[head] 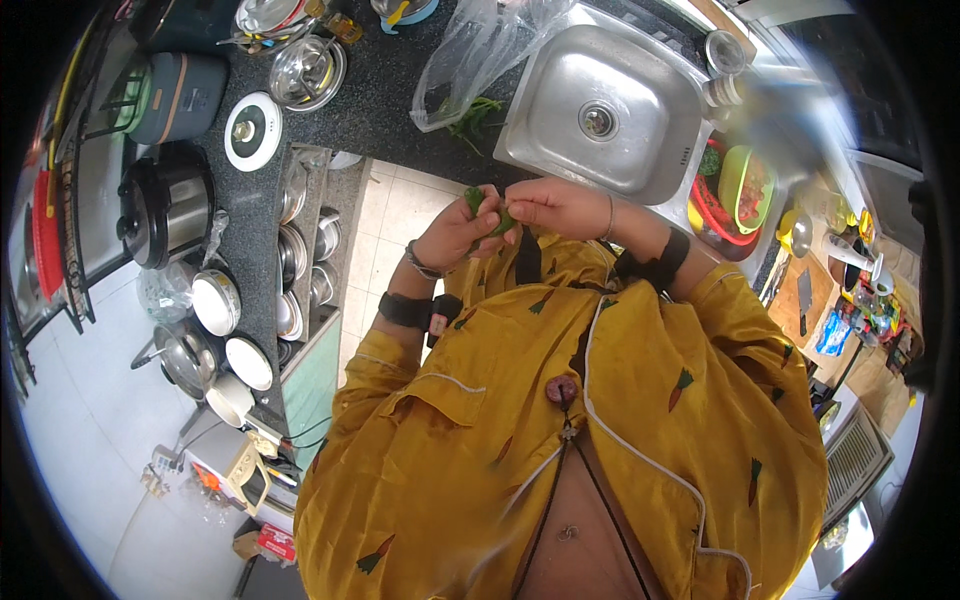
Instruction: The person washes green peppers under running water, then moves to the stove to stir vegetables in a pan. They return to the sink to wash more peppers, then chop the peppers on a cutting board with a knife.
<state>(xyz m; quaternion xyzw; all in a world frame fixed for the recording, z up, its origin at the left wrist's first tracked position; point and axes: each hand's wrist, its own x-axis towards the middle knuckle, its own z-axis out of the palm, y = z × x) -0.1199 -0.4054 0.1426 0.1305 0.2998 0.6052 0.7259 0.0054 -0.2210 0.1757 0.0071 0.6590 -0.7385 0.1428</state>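
My left hand [466, 229] is wrapped around a green vegetable [474, 198], which looks like a green pepper. Its lower end shows between my two hands. My right hand [551, 204] has its thumb and fingers pinched together against that end; what lies inside the pinch is hidden. Both hands are in front of my body, near the counter's front edge. Beyond them lie some leafy greens [477, 118], partly under a clear plastic bag [471, 64]. To the right of the bag is a stainless steel sink [630, 161] with a drain basket [598, 121].
Right of the sink, a red basket [701, 196] and a green colander [731, 180] hold produce. Farther right, a knife [805, 300] lies on a wooden cutting board [784, 289]. A pressure cooker [166, 204], a white lid [253, 132] and several bowls stand on the left counter.
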